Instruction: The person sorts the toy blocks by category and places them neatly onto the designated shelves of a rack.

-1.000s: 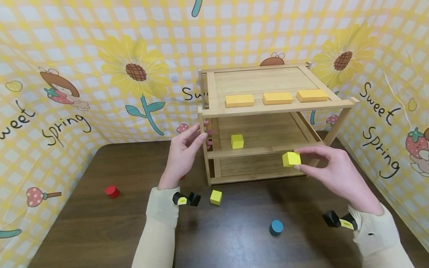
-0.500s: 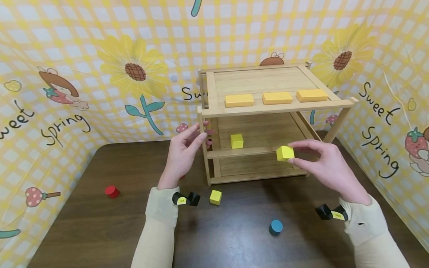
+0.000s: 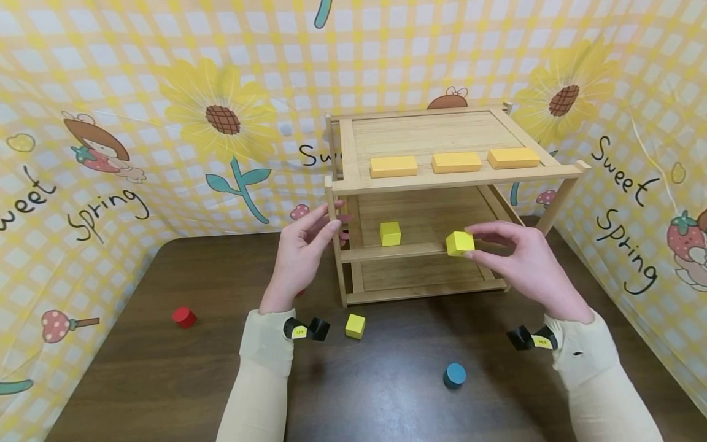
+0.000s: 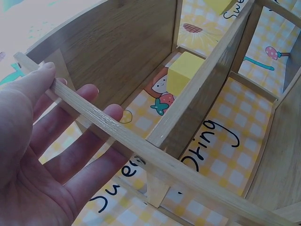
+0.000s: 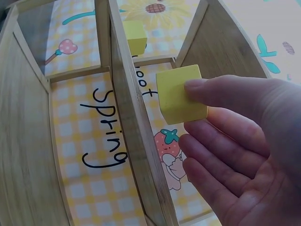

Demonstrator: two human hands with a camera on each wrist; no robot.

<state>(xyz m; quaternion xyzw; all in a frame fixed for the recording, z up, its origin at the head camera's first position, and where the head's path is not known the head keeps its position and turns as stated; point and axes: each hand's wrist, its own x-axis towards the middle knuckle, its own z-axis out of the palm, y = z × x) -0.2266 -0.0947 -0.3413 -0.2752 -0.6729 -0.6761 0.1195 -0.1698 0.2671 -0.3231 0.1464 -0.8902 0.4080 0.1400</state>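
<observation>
My right hand (image 3: 527, 261) pinches a yellow cube (image 3: 459, 244) between thumb and fingers, at the front of the wooden shelf rack (image 3: 420, 132). In the right wrist view this cube (image 5: 181, 94) is beside the middle board's front rail, with the thumb on one face. Another yellow cube (image 3: 390, 234) sits on the middle board, towards the left. My left hand (image 3: 298, 252) holds the rack's front left post (image 3: 332, 215), thumb in front and fingers behind. The left wrist view shows the thumb (image 4: 42, 75) against that post.
Three orange-yellow blocks (image 3: 456, 162) lie in a row along the top board's front. On the dark table (image 3: 221, 380) are a yellow cube (image 3: 356, 326), a blue cylinder (image 3: 455, 375) and a red cylinder (image 3: 185, 317). A red piece (image 3: 300, 293) is mostly hidden behind my left wrist.
My right hand has carried its yellow cube leftward and slightly up, to the middle board's front edge. The left hand has stayed at the post.
</observation>
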